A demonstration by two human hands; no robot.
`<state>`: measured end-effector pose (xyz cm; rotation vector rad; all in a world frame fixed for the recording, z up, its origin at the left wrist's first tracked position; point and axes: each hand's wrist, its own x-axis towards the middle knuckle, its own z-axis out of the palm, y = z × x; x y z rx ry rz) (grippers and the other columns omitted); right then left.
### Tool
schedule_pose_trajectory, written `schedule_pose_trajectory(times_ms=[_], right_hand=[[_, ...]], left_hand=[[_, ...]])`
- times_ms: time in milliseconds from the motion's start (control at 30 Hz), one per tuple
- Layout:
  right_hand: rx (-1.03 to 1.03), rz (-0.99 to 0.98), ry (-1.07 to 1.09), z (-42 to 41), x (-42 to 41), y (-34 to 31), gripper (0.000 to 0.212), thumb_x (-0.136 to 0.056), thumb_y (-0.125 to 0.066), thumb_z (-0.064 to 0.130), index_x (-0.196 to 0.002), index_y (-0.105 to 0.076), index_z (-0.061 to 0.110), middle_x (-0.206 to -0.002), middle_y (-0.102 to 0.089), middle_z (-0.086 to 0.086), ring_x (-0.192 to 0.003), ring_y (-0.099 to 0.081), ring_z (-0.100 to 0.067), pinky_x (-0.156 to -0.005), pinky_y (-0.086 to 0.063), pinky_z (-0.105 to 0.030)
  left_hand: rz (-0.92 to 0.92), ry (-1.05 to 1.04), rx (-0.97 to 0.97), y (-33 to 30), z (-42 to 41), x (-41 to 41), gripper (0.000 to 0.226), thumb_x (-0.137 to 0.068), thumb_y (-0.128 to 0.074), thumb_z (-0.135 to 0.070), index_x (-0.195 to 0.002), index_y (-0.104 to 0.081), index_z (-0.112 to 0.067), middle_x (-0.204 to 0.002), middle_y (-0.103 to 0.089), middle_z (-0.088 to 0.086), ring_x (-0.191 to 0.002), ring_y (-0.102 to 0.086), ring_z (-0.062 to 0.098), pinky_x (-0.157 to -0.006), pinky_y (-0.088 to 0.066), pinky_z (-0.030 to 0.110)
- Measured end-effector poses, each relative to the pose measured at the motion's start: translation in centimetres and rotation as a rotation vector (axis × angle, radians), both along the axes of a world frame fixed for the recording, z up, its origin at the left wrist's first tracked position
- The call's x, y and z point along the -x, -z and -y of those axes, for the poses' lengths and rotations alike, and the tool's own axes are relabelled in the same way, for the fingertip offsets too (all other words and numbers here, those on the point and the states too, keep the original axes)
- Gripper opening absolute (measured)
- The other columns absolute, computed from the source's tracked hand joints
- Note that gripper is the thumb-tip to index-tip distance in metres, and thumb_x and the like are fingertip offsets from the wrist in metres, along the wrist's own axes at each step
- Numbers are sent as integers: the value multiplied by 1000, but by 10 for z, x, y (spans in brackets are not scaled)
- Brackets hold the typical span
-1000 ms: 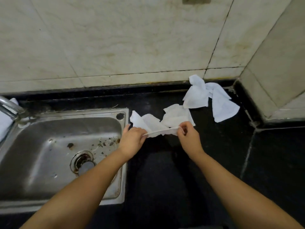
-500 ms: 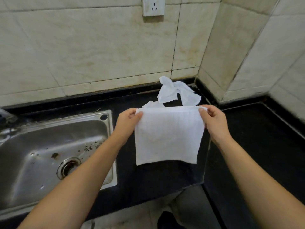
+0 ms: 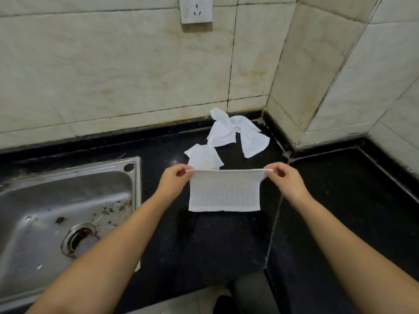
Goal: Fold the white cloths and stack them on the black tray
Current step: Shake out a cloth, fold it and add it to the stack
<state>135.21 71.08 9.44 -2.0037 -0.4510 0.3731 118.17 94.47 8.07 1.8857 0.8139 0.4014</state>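
I hold a white cloth (image 3: 224, 191) stretched flat above the black counter (image 3: 340, 200). My left hand (image 3: 173, 180) pinches its top left corner and my right hand (image 3: 284, 181) pinches its top right corner. The cloth hangs down as a wide rectangle with a faint grid weave. Behind it lies a small crumpled white cloth (image 3: 203, 156). Further back, near the wall corner, two more crumpled white cloths (image 3: 235, 132) lie tangled together. No black tray is visible as a separate thing.
A steel sink (image 3: 56, 214) with a dirty drain fills the left side. Tiled walls close the back and right, with a socket (image 3: 196, 9) high on the back wall. The counter's front edge and floor show at the bottom.
The cloth went from bunched on the counter to lifted and spread between both hands. Since half a second ago it hangs shorter and lower, closer to the counter.
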Motion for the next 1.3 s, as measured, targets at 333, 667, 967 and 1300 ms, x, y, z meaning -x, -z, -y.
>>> schedule_pose_trajectory(times_ms=[333, 667, 967, 1300], right_hand=[[419, 130, -188, 18, 22, 75, 20, -91, -60, 16, -108, -70, 21, -107, -50, 6, -100, -53, -10, -94, -42, -21], [-11, -293, -218, -4, -21, 7, 14, -92, -53, 6, -89, -64, 14, -88, -65, -1, -84, -62, -15, -79, -55, -29], [-235, -204, -11, -24, -33, -55, 12, -93, -54, 12, -98, -64, 14, -98, -68, -4, -95, -65, -16, -80, -55, -27], [-256, -128, -220, 4, 3, -70, 14, -92, -56, 11, -89, -65, 20, -87, -65, -5, -84, -62, -18, -81, -54, -31]], left_hand=[[-346, 78, -304, 78, 16, 32, 15, -90, -62, -17, -100, -73, -20, -88, -47, -1, -87, -52, 16, -79, -42, 23], [6, 138, 321, -5, -8, -6, 15, -92, -54, -6, -91, -66, -14, -84, -71, -2, -78, -66, 6, -78, -52, 23], [142, 2, 273, -69, -26, -28, 14, -92, -55, -13, -84, -66, -16, -90, -68, 5, -88, -65, 20, -88, -52, 40], [212, 246, 451, -77, -29, 26, 9, -89, -58, -13, -93, -66, -13, -92, -69, 8, -87, -66, 20, -83, -55, 35]])
